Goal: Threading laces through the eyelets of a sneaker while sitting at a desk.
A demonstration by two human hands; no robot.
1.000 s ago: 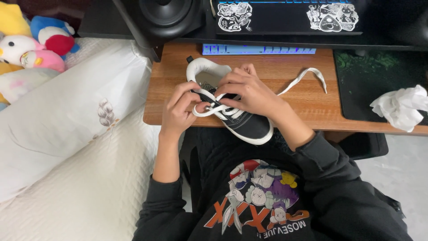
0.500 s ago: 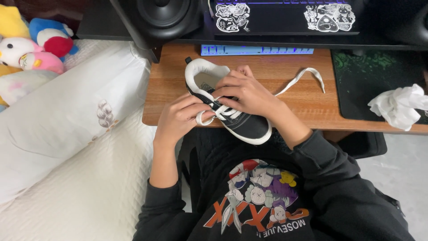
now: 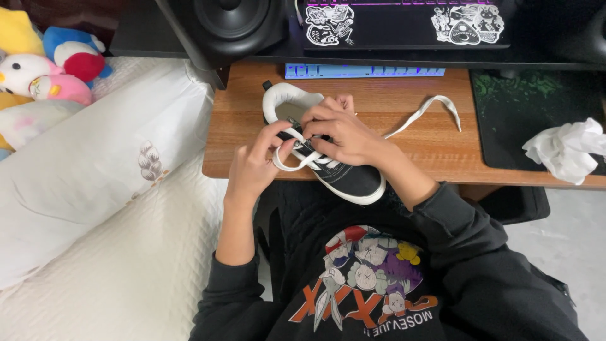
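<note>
A black sneaker [image 3: 351, 179] with a white sole and white lining lies on the front edge of the wooden desk [image 3: 416, 142], toe toward me. My left hand [image 3: 255, 163] pinches a loop of the white shoelace [image 3: 287, 165] at the shoe's left side. Over the eyelets rests my right hand [image 3: 341, 131], fingers closed on the lace near the tongue. The lace's free end [image 3: 435, 106] trails to the right across the desk.
A crumpled white tissue [image 3: 565, 150] lies on a dark mouse mat [image 3: 536, 113] at right. A blue keyboard [image 3: 372, 70], a black speaker [image 3: 230, 25] and a stickered laptop stand behind. A white bed [image 3: 95, 208] with plush toys [image 3: 44, 63] is at left.
My left hand has moved up and closer to the shoe, drawing the lace loop tighter. My right hand has shifted a little toward the shoe's opening. The view has tilted slightly.
</note>
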